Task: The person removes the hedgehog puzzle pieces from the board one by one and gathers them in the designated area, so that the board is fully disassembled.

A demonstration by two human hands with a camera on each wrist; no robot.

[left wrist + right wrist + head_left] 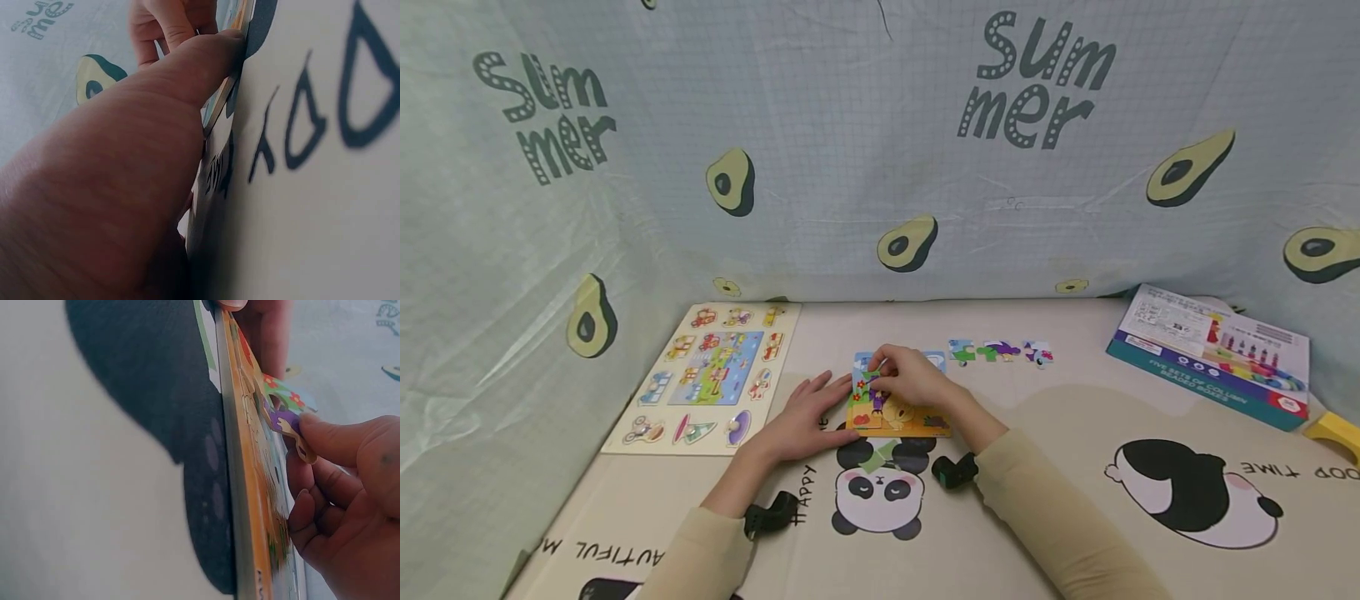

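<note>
Tabletop (1067, 412): piece (285, 417) seemingly in right hand (917, 380).

The puzzle piece (282, 417) looks like smooth cardboard, the backdrop (820, 125) glossy plastic.

Right hand (916, 379) covers much of the middle of the rectangular orange-and-blue picture-puzzle board (925, 423), its fingertips partly hiding the small green, red and purple jigsaw piece (282, 415) they pinch. Left wrist view: the thumb (194, 69) and its base screen most other fingers of the left hand (801, 421), and the board stands nearly edge-on, face unreadable. Far right of the head view, a curved yellow object (1337, 434) is cut off, and the white-and-teal cardboard box (1213, 358) carries fine print too small for me to read.
</note>
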